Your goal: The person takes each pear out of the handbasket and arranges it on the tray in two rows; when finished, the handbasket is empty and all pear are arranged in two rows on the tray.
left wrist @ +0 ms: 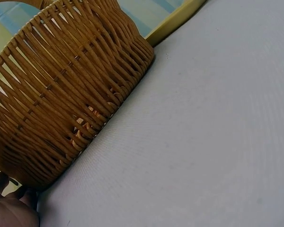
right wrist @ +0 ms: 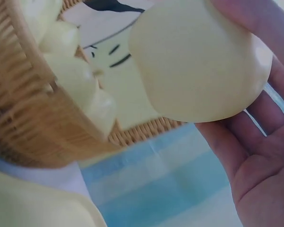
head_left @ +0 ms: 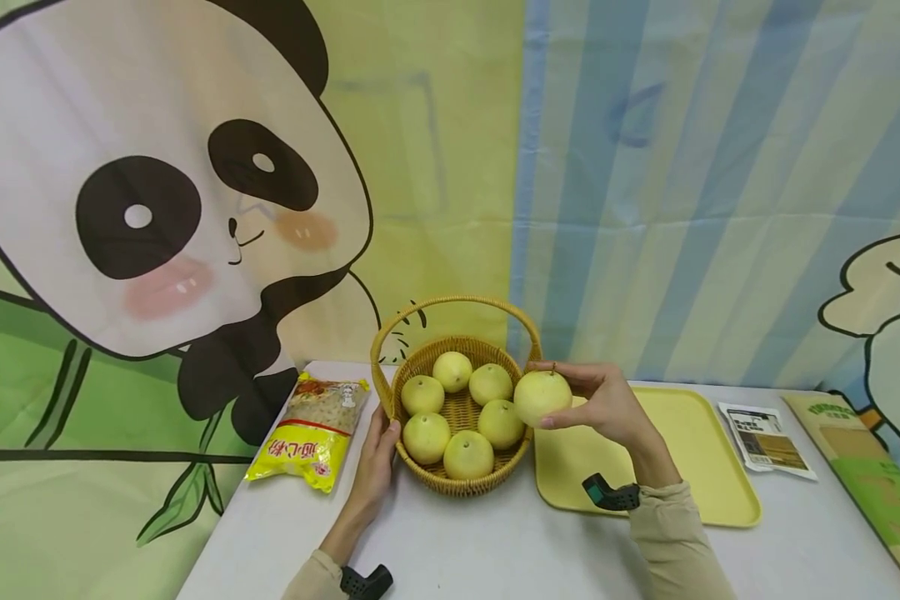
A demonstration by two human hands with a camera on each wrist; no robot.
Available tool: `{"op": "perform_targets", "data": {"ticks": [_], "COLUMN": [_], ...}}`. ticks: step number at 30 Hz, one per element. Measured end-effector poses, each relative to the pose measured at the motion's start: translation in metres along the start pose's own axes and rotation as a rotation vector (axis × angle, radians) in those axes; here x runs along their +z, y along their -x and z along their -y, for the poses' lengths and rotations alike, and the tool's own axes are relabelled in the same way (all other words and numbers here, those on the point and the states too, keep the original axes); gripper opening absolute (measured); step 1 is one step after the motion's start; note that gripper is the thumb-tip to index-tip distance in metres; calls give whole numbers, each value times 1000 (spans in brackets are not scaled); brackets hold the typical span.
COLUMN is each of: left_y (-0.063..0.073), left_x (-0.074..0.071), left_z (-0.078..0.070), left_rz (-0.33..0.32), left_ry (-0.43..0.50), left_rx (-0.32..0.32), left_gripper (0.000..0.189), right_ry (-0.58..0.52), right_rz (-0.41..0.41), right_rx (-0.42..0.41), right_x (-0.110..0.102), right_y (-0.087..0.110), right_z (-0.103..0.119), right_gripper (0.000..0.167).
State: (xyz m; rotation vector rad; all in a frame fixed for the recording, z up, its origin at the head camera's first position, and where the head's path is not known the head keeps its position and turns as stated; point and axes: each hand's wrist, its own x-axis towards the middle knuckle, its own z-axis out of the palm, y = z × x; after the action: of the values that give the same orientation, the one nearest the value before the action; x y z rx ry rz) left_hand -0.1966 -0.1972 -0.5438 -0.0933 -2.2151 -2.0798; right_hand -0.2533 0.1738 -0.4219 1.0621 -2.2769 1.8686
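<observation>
One round, pale yellow-green fruit [head_left: 540, 400] is gripped between the thumb and fingers of the right hand [head_left: 609, 407], stem up, by the right rim of the wicker basket [head_left: 461, 486]. It looks firm, smooth and fairly heavy, likely easy to bruise; a broad hold around its widest part should suit. The left hand [head_left: 377, 458] rests loosely extended fingers against the basket's left side. Six similar fruits [head_left: 468, 456] ring its woven bottom. On the white tabletop [head_left: 487, 542], a yellow tray [head_left: 701, 454] lies rightward, a macaroni bag [head_left: 311, 429] leftward.
</observation>
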Motion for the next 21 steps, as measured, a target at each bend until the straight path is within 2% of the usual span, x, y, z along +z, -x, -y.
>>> {"op": "perform_targets", "data": {"ticks": [10, 17, 21], "left_y": [-1, -1, -1], "left_x": [1, 0, 0], "left_z": [0, 0, 1], "left_rz": [13, 11, 12], "left_ry": [18, 12, 7], "left_rx": [-3, -8, -5], "left_gripper": [65, 65, 64], "right_ry": [50, 27, 44], "right_rz": [-137, -295, -380], "right_rx": [111, 164, 235], "right_x": [-33, -37, -33], "right_y": [13, 15, 14], "right_z": [-17, -55, -76], "right_gripper": [68, 67, 69]}}
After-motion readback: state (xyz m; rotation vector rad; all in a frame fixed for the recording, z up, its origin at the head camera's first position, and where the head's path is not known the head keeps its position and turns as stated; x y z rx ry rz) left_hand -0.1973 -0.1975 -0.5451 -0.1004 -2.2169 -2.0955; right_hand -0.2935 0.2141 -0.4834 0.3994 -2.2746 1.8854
